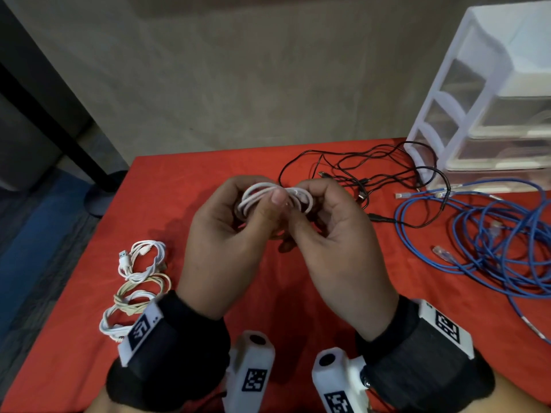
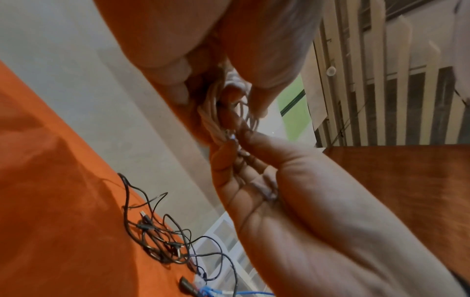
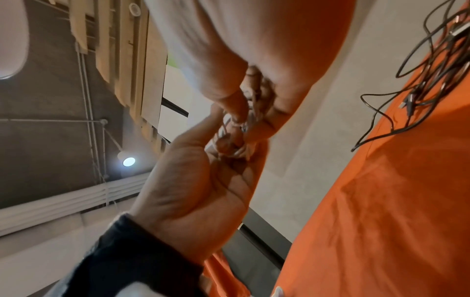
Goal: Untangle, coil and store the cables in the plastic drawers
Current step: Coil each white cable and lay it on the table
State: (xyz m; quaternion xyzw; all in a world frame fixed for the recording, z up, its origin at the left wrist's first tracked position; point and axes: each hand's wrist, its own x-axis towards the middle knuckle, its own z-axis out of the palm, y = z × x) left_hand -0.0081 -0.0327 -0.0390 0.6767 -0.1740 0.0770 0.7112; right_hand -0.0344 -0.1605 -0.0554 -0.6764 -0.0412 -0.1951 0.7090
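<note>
Lower left of the head view: three coiled cables [image 1: 135, 289], white and cream, glossy, on the red cloth [image 1: 74, 338]; judged done, undrawered. Centre: left hand [image 1: 222, 248] and right hand [image 1: 334, 248], fingers curled, pinching a white cable [image 1: 275, 198] in smooth loops. Right: tangled black cables [image 1: 372, 174] and blue cable [image 1: 492, 248]. Upper right: translucent plastic drawers [image 1: 489, 99], shut.

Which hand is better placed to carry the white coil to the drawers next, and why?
Probably the right hand. Both hands grip the white coil, but the plastic drawers stand at the far right, on its side; the left hand would have to cross over.
</note>
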